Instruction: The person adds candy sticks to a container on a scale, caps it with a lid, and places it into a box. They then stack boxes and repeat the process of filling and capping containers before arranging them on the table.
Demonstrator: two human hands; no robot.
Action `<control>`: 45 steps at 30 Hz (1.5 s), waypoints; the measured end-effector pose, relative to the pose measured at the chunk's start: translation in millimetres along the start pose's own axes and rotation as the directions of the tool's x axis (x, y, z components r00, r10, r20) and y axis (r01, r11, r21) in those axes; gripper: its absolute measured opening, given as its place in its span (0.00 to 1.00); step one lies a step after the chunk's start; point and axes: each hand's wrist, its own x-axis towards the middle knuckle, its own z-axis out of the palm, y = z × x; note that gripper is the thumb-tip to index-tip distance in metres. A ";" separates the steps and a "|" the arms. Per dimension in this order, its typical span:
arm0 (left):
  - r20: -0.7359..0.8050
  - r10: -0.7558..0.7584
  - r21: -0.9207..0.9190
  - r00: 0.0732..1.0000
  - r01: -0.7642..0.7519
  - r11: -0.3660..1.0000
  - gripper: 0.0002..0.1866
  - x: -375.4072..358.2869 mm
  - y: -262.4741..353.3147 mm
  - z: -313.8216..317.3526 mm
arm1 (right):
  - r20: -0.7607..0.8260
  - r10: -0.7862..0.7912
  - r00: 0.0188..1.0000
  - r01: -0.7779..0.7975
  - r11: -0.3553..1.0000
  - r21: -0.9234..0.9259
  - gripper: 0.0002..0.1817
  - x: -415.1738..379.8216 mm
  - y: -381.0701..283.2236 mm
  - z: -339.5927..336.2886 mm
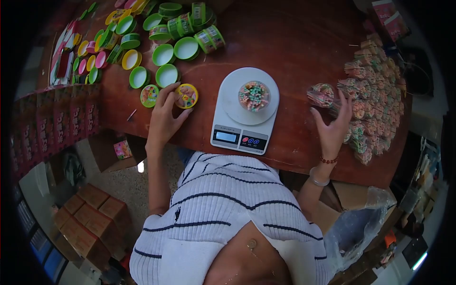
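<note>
Two hands work a wooden worktop [294, 42]. Left hand [164, 118] pinches a yellow-rimmed filled tub [186, 96] beside empty green tubs [164, 54]; a filled cup [253, 95] sits centred on the digital scale [244, 110] for weighing; right hand [333, 127], open and empty, reaches toward bundled candy sticks [373, 95].

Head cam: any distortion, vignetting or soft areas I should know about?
Head view: strong fisheye bend, black vignette at the corners; centre sharp on the white digital kitchen scale; left hand and right hand clear; pile of pastel candy bundles softens towards the rim.
</note>
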 end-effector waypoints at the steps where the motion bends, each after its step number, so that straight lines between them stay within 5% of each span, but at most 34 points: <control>1: 0.008 0.076 0.077 0.997 -0.076 0.994 0.19 3.0 0.5 -3.4 | 0.013 -0.019 1.000 0.019 0.998 0.065 0.49 0.4 6.0 4.0; 5: -0.083 0.167 0.118 0.982 -0.157 0.981 0.17 34.0 45.1 -13.8 | -0.016 -0.158 0.987 0.158 0.987 0.010 0.48 12.4 8.7 11.7; 7: -0.083 0.237 -0.019 0.968 -0.239 0.971 0.16 59.2 84.3 -14.8 | -0.036 -0.159 0.987 0.160 0.987 0.013 0.46 16.4 13.7 24.1; 9: -0.001 0.457 -0.091 0.889 -0.455 0.886 0.21 86.3 122.5 -4.3 | -0.052 -0.135 0.990 0.138 0.988 0.067 0.40 18.4 -5.8 14.2; 10: 0.053 0.520 -0.109 0.853 -0.513 0.852 0.23 95.7 141.2 4.5 | -0.029 0.012 1.000 -0.002 0.943 0.333 0.38 17.0 -16.7 8.4; 12: 0.127 0.637 -0.213 0.760 -0.606 0.766 0.35 107.8 175.5 28.2 | 0.054 0.160 0.986 -0.145 0.640 0.754 0.30 14.3 -29.2 6.1; 13: 0.136 0.678 -0.177 0.722 -0.656 0.734 0.37 110.2 183.2 51.0 | 0.051 0.137 0.989 -0.126 0.630 0.767 0.30 14.1 -31.5 5.9; 15: 0.147 0.718 -0.129 0.681 -0.706 0.696 0.39 118.1 199.1 73.9 | 0.101 0.171 0.980 -0.160 0.384 0.909 0.27 15.1 -31.2 4.2; 17: 0.299 0.603 -0.275 0.740 -0.538 0.797 0.38 127.0 217.9 82.7 | 0.115 0.208 0.971 -0.194 0.414 0.889 0.29 18.1 -24.2 9.7; 20: 0.273 0.655 -0.286 0.704 -0.590 0.755 0.36 147.0 221.3 87.4 | 0.089 0.318 0.944 -0.087 -0.018 0.996 0.40 38.3 -26.7 17.3; 22: 0.206 0.696 -0.249 0.688 -0.651 0.718 0.38 157.3 225.7 100.2 | 0.150 0.224 0.963 -0.110 -0.181 0.977 0.40 43.6 -15.8 26.1; 24: 0.344 0.615 -0.127 0.710 -0.614 0.779 0.39 167.8 234.5 101.8 | 0.146 0.278 0.949 -0.070 -0.266 0.961 0.39 47.2 -11.2 39.9; 26: 0.403 0.594 -0.111 0.696 -0.608 0.786 0.41 177.0 244.6 95.9 | 0.211 0.240 0.948 -0.044 -0.557 0.829 0.37 50.4 -3.2 51.1; 27: 0.461 0.555 -0.092 0.692 -0.585 0.806 0.43 180.9 247.7 93.6 | 0.200 0.250 0.947 -0.018 -0.583 0.812 0.34 52.2 -4.1 51.2; 28: 0.460 0.562 -0.092 0.688 -0.592 0.801 0.43 184.7 244.9 96.2 | 0.192 0.253 0.948 -0.009 -0.582 0.813 0.34 54.0 -3.8 49.7; 30: 0.402 0.625 -0.101 0.670 -0.646 0.757 0.42 192.7 238.8 102.0 | 0.078 0.345 0.935 0.007 -0.239 0.971 0.33 57.9 -4.4 44.9; 31: 0.401 0.627 -0.099 0.668 -0.649 0.754 0.42 197.8 239.5 102.7 | 0.073 0.345 0.936 0.013 -0.239 0.971 0.33 59.2 -5.6 41.5; 33: 0.579 0.531 -0.203 0.618 -0.522 0.829 0.42 207.3 241.0 102.6 | -0.084 0.334 0.939 0.081 0.025 0.996 0.29 59.8 -8.3 35.8; 34: 0.578 0.533 -0.203 0.617 -0.524 0.827 0.42 210.8 241.8 105.6 | -0.087 0.334 0.938 0.083 0.026 0.996 0.29 60.7 -9.7 36.0; 37: 0.699 0.453 -0.173 0.554 -0.484 0.858 0.44 216.0 232.0 138.6 | -0.204 0.296 0.933 0.102 0.325 0.940 0.28 61.0 -12.3 35.8; 38: 0.592 0.552 -0.196 0.587 -0.560 0.805 0.44 216.1 218.0 162.2 | -0.196 0.260 0.945 0.025 0.544 0.839 0.28 59.7 -11.1 35.1; 40: 0.471 0.639 -0.202 0.608 -0.631 0.749 0.45 223.2 202.1 188.7 | -0.364 0.045 0.930 0.139 0.875 0.464 0.31 61.7 2.0 51.8; 42: 0.597 0.676 -0.264 0.432 -0.690 0.674 0.50 237.5 198.9 193.7 | -0.376 -0.019 0.926 0.174 0.907 0.382 0.32 64.2 8.2 65.5; 43: 0.593 0.675 -0.263 0.439 -0.686 0.678 0.50 240.6 198.9 189.7 | -0.386 -0.077 0.919 0.203 0.933 0.297 0.33 64.4 9.6 69.0; 45: 0.776 0.531 -0.310 0.340 -0.528 0.791 0.49 247.8 198.7 182.4 | -0.379 -0.071 0.923 0.197 0.932 0.304 0.33 64.8 10.0 73.0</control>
